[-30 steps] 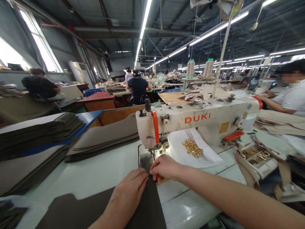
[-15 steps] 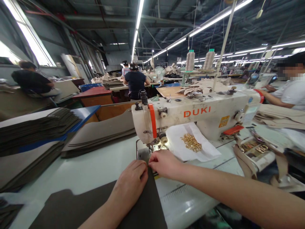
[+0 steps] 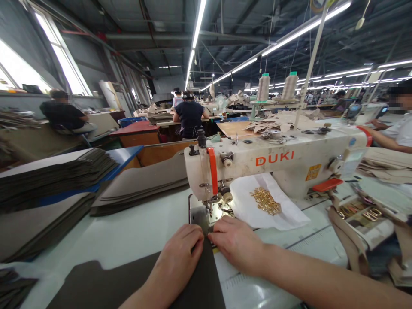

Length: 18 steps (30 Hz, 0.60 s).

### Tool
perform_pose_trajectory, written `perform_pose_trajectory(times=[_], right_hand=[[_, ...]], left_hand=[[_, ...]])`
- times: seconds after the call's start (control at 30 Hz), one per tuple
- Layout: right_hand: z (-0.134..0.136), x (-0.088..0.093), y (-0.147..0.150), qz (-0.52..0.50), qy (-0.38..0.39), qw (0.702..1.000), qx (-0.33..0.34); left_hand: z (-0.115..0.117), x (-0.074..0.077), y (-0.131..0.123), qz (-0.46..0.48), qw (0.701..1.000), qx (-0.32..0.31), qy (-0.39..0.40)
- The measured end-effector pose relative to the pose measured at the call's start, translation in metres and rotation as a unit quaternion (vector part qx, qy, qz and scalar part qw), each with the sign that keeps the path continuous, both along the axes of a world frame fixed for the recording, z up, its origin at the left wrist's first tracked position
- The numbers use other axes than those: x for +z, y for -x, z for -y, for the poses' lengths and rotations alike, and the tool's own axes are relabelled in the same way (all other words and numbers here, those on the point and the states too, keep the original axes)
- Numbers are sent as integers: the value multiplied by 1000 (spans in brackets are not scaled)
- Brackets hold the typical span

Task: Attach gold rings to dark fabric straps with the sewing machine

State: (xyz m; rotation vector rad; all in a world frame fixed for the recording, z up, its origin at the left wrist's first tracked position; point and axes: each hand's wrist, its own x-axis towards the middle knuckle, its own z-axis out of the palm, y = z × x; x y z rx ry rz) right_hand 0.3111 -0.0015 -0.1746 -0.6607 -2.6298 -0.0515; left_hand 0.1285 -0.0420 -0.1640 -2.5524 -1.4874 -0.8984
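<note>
A dark grey-brown fabric panel [image 3: 106,283] lies on the machine bed, its narrow end under the head of a white sewing machine [image 3: 244,161]. My left hand [image 3: 183,255] is closed on the panel's end, with curled fingers and the thumb tucked in. Just across from it, my right hand [image 3: 238,242] pinches at the panel's right edge, close in front of the needle area. Its fingertips partly hide what lies between them. Light from the machine falls on the metal needle plate [image 3: 220,211] beyond my fingers.
Gold metal hooks [image 3: 266,201] lie heaped on a white sheet [image 3: 291,219] right of the needle. Stacked dark panels [image 3: 141,180] stand at the left. A tray [image 3: 363,225] with rings and straps is at the right. Co-workers sit further off, one person [image 3: 402,124] at the right.
The camera view has shifted, so the scene sits further right and slightly lower. My right hand's fingers lie flatter near the panel edge; my left hand keeps its place on the panel.
</note>
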Motion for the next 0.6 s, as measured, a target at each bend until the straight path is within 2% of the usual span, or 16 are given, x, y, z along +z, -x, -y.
perform_pose_trajectory(times=[0.27,0.37,0.5,0.6], right_hand=[[-1,3,-1,7,13,1000,8],[-1,11,-11,39,9,998,40],[4,20,-29,92,-48,989,101],[8,19,-31,94,-89,982,134]], left_hand=[[-2,1,-2,-21,999,-11,-26],[-2,1,-3,-31,999,-19,-41],[0,-2,-3,-39,998,-15,-49],[1,-5,-3,-46,997,-10,-61]])
